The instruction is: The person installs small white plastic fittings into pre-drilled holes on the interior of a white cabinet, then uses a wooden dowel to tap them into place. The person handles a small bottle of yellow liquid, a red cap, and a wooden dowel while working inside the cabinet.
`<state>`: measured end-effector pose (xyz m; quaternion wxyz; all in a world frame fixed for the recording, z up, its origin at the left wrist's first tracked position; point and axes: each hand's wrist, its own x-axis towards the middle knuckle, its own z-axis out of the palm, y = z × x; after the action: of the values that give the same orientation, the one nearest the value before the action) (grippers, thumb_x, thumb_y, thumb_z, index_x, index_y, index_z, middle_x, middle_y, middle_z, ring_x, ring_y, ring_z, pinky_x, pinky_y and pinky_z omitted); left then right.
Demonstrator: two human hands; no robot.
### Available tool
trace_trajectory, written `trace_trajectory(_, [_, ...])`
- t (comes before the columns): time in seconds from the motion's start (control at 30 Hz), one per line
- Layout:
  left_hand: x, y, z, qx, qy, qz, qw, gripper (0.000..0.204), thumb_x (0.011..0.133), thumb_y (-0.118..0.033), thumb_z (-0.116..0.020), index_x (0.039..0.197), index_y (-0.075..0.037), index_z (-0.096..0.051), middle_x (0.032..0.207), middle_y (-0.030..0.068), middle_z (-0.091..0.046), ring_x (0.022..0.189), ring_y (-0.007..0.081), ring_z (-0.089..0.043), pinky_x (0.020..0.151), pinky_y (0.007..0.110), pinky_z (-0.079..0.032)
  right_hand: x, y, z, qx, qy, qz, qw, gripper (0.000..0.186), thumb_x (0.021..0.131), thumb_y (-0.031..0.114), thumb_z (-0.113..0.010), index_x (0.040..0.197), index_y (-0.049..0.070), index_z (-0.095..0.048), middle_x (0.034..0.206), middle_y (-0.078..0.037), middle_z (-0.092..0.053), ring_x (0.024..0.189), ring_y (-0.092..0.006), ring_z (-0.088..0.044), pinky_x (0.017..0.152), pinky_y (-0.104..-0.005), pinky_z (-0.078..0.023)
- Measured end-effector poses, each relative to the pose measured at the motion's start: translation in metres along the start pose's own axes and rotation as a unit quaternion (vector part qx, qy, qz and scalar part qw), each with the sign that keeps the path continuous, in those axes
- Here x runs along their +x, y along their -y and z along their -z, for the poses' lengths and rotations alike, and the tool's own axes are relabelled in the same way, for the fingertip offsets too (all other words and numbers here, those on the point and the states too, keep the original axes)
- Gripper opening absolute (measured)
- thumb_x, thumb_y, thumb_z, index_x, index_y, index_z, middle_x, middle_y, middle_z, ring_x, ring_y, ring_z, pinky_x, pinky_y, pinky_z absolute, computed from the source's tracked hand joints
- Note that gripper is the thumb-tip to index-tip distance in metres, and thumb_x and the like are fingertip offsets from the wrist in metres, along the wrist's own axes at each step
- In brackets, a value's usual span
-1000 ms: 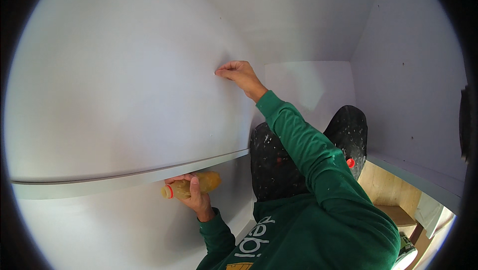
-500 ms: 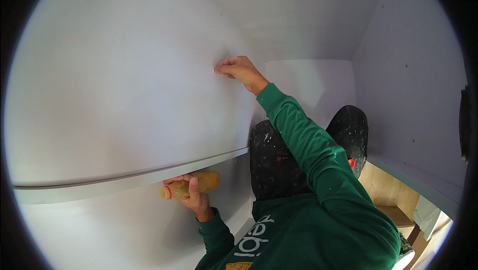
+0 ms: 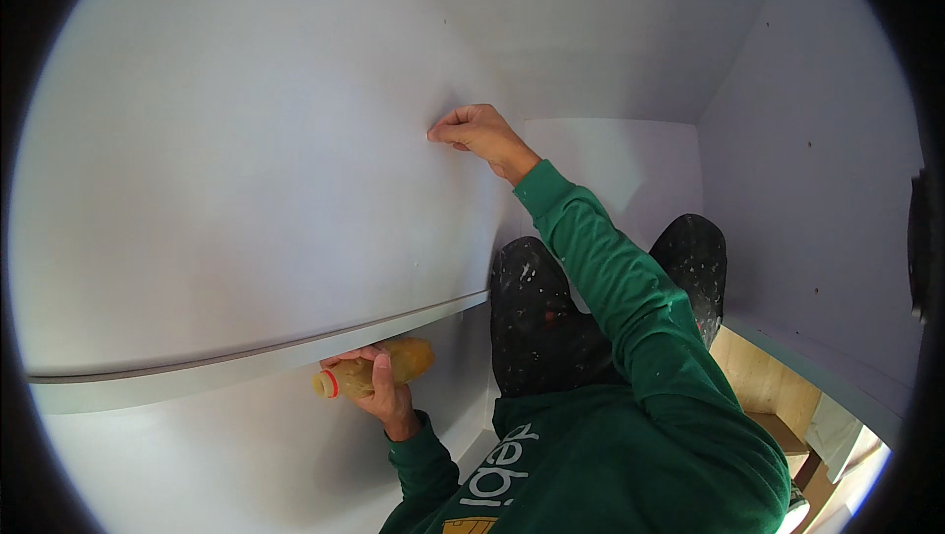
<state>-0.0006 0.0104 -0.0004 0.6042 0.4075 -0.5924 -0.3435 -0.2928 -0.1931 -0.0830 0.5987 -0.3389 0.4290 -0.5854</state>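
Note:
My left hand (image 3: 379, 388) grips a plastic bottle (image 3: 406, 360) lying sideways, filled with something yellow-brown, with an open neck ringed in red, just below a pale ledge (image 3: 256, 344). My right hand (image 3: 472, 130) is raised to the large white panel (image 3: 226, 170), thumb and fingers pinched at or against its surface; whatever they hold is too small to make out. Its green-sleeved arm crosses over my bent, paint-flecked dark legs (image 3: 532, 317).
I am inside a narrow white enclosure. A side panel (image 3: 807, 199) with small holes rises at the right, and a far end panel (image 3: 630, 160) lies beyond my knees. Light wooden boards (image 3: 763, 367) show through a gap at lower right, near a dark object (image 3: 920, 244) at the edge.
My right hand and forearm have shifted slightly upward along the panel, still pinched. The red cap seen by my right knee earlier is now hidden. My left hand keeps the bottle.

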Motion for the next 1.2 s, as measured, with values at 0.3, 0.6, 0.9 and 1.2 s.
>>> trace_trajectory(0.3, [-0.01, 0.005, -0.003, -0.019, -0.077, 0.033, 0.996, 0.045, 0.088, -0.003, -0.067, 0.126, -0.01, -0.045, 0.089, 0.0015, -0.054, 0.084, 0.0134, -0.053, 0.085, 0.031, -0.047, -0.001, 0.001, -0.007, -0.032, -0.032, -0.004, 0.999, 0.017, 0.084, 0.017, -0.082, 0.09, 0.004, -0.073, 0.087, -0.005, -0.071, 0.085, -0.0135, -0.063, 0.076, -0.0281, -0.051])
trace_trajectory(0.6, [-0.021, 0.011, 0.013, -0.033, -0.02, 0.024, 0.999, 0.048, 0.087, -0.002, -0.067, 0.129, -0.01, -0.045, 0.092, 0.0021, -0.055, 0.088, 0.014, -0.054, 0.088, 0.031, -0.047, -0.002, 0.005, -0.012, -0.119, -0.043, 0.003, 0.992, 0.015, 0.086, 0.014, -0.08, 0.092, 0.002, -0.072, 0.092, -0.006, -0.071, 0.087, -0.0139, -0.065, 0.079, -0.031, -0.055])
trace_trajectory(0.9, [0.0, 0.003, 0.003, -0.015, 0.019, 0.003, 1.0, 0.038, 0.088, -0.001, -0.066, 0.119, -0.011, -0.047, 0.091, 0.0018, -0.053, 0.084, 0.0146, -0.051, 0.084, 0.032, -0.047, -0.001, -0.019, -0.004, 0.037, -0.043, 0.106, 0.993, 0.01, 0.092, 0.01, -0.074, 0.097, 0.001, -0.075, 0.092, -0.005, -0.07, 0.085, -0.0145, -0.064, 0.08, -0.0285, -0.052])
trace_trajectory(1.2, [0.002, 0.0, 0.0, -0.015, 0.01, -0.003, 1.0, 0.035, 0.088, -0.002, -0.068, 0.114, -0.011, -0.047, 0.09, 0.0019, -0.053, 0.083, 0.0144, -0.051, 0.082, 0.032, -0.047, -0.036, -0.038, -0.048, -0.133, -0.227, 0.349, 0.899, 0.009, 0.09, 0.002, -0.075, 0.099, 0.001, -0.076, 0.098, -0.012, -0.073, 0.089, -0.0228, -0.071, 0.079, -0.0315, -0.055])
